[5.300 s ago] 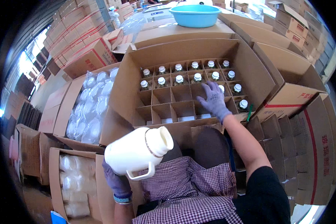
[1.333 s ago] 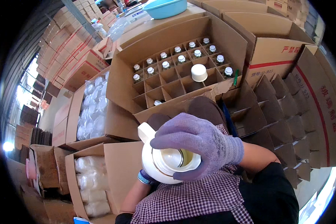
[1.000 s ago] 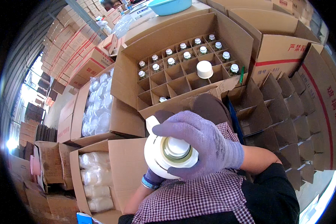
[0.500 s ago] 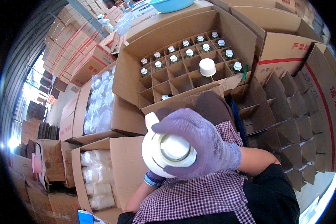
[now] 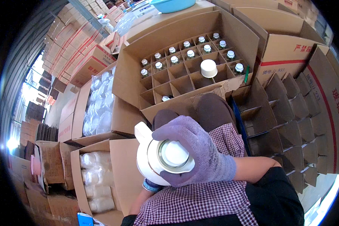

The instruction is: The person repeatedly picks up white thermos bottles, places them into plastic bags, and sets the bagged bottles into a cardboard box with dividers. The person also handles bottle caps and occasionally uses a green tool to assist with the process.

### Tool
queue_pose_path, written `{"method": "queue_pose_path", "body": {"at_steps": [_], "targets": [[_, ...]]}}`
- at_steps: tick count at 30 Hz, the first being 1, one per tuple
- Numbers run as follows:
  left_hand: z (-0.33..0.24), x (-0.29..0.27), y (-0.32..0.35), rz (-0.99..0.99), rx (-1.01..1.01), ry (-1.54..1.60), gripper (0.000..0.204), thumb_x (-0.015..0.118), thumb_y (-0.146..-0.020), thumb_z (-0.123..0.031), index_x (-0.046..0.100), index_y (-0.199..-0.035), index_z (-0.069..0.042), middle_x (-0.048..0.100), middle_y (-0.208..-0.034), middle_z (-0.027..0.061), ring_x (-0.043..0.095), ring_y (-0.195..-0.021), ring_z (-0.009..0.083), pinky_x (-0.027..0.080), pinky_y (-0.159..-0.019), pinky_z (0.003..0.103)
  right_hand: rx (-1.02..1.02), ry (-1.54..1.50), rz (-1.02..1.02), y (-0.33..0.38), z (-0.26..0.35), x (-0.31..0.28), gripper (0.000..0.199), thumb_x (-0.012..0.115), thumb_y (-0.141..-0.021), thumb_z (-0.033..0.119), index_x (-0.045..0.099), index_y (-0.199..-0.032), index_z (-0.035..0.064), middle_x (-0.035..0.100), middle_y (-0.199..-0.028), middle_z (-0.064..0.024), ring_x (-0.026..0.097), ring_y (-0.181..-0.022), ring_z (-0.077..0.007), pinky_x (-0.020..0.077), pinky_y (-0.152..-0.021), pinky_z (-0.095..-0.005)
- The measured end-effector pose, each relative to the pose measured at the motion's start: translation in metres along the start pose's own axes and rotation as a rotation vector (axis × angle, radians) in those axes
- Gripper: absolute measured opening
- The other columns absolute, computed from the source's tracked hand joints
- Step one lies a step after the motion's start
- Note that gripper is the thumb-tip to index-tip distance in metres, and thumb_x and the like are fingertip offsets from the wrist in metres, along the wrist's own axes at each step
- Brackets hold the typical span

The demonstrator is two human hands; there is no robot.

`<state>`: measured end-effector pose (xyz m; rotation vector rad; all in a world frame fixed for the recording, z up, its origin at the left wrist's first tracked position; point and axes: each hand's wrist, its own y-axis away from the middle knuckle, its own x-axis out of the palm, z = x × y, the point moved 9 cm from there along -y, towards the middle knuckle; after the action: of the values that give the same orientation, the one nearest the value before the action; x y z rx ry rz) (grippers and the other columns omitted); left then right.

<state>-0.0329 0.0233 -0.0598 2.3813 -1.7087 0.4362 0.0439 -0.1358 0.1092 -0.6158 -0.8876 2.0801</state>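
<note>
At the far left, stacked cardboard boxes (image 5: 69, 41) line a wall beside a bright opening. Nearer, an open box (image 5: 98, 103) holds clear plastic bags of white items, and a second open box (image 5: 96, 180) below it holds more bagged white items. At the lower centre, a white jug (image 5: 154, 158) with a side handle is held above the lap, its mouth facing the camera; a round white disc (image 5: 176, 153) sits inside the metal-rimmed opening. The left hand (image 5: 151, 185) supports the jug from below; only a blue cuff at the wrist shows, so the position of its fingers cannot be determined. The right hand (image 5: 199, 150), in a purple knit glove, is curled over the top and right side of the jug, with the fingers closed against the rim. A purple checked apron (image 5: 199, 203) covers the lap beneath. Above centre, a large open carton (image 5: 237, 34) with cardboard dividers stands in front of the knees; capped bottles (image 5: 188, 52) fill the rear cells, and the front cells are mostly unfilled. A loose white cap (image 5: 208, 68) rests on the dividers near the middle of the carton. To the right, loose divider grids (image 5: 290, 113) stand in a stack. A blue basin (image 5: 171, 4) sits on boxes at the top edge.
</note>
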Motion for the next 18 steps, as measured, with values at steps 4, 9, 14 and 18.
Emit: {"method": "queue_pose_path", "body": {"at_steps": [4, 9, 14, 18], "targets": [[-0.007, -0.008, 0.006, 0.016, -0.020, 0.012, 0.084, 0.075, -0.090, -0.039, 0.033, -0.156, -0.009, 0.047, -0.154, 0.0123, 0.049, -0.138, 0.0288, 0.042, -0.114, 0.043, -0.075, -0.021, -0.003, -0.006, 0.011, 0.004, 0.066, 0.088, -0.064, 0.028, 0.059, -0.120, 0.0067, 0.059, -0.106, -0.0144, 0.060, -0.095, -0.0329, 0.0491, -0.083, -0.0444], [-0.006, -0.011, 0.004, 0.020, -0.019, 0.007, 0.086, 0.076, -0.089, -0.040, 0.033, -0.156, -0.009, 0.047, -0.153, 0.0124, 0.049, -0.138, 0.0291, 0.043, -0.114, 0.043, -0.129, -0.088, 0.167, -0.018, -0.003, 0.013, 0.068, 0.089, -0.061, 0.032, 0.060, -0.116, 0.0072, 0.059, -0.106, -0.0130, 0.057, -0.097, -0.0320, 0.0467, -0.085, -0.0421], [-0.003, -0.009, -0.003, 0.036, -0.038, 0.006, 0.088, 0.077, -0.088, -0.041, 0.032, -0.156, -0.010, 0.047, -0.153, 0.0125, 0.049, -0.137, 0.0294, 0.043, -0.113, 0.043, -0.154, -0.219, 0.324, -0.011, -0.027, 0.029, 0.072, 0.090, -0.065, 0.045, 0.065, -0.120, 0.0079, 0.062, -0.113, -0.0103, 0.058, -0.101, -0.0267, 0.0497, -0.088, -0.0382], [-0.006, -0.004, -0.011, 0.075, -0.042, -0.060, 0.089, 0.078, -0.087, -0.042, 0.032, -0.156, -0.010, 0.047, -0.153, 0.0126, 0.049, -0.137, 0.0296, 0.043, -0.113, 0.043, -0.143, -0.311, 0.367, -0.013, -0.035, 0.033, 0.071, 0.090, -0.064, 0.045, 0.066, -0.121, 0.0091, 0.063, -0.113, -0.0098, 0.059, -0.101, -0.0267, 0.0493, -0.090, -0.0393]]}}
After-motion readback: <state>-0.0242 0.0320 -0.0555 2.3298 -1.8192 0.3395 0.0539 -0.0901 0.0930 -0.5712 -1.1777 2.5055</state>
